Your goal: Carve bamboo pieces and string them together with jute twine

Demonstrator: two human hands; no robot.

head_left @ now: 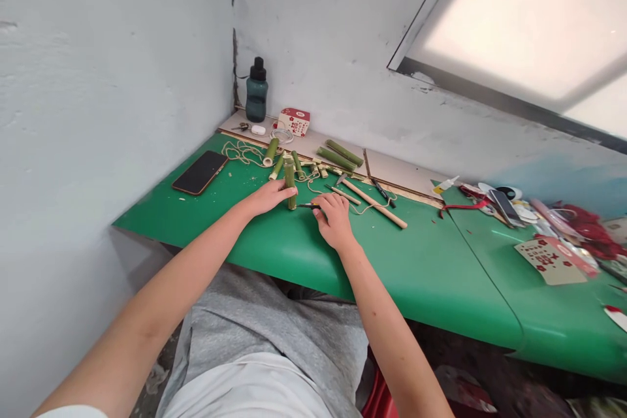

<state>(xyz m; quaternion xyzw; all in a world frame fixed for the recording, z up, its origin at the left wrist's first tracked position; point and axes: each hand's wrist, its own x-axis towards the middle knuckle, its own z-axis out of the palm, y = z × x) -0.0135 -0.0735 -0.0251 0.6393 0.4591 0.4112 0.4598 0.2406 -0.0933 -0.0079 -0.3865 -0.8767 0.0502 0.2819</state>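
Note:
My left hand is closed around an upright green bamboo tube, which stands on the green table. In my right hand is a thin dark pointed tool, its tip at the base of the tube; its exact kind is too small to tell. Beyond the tube lie short bamboo pieces and pale offcuts among loose string. A hammer with a wooden handle rests right of my right hand, beside a slim wooden-handled tool.
A phone lies at the left. Along the wall are a dark bottle, a red and white box and two longer bamboo lengths. A black pen-like tool lies past the hammer. Assorted items and a patterned card cover the right side.

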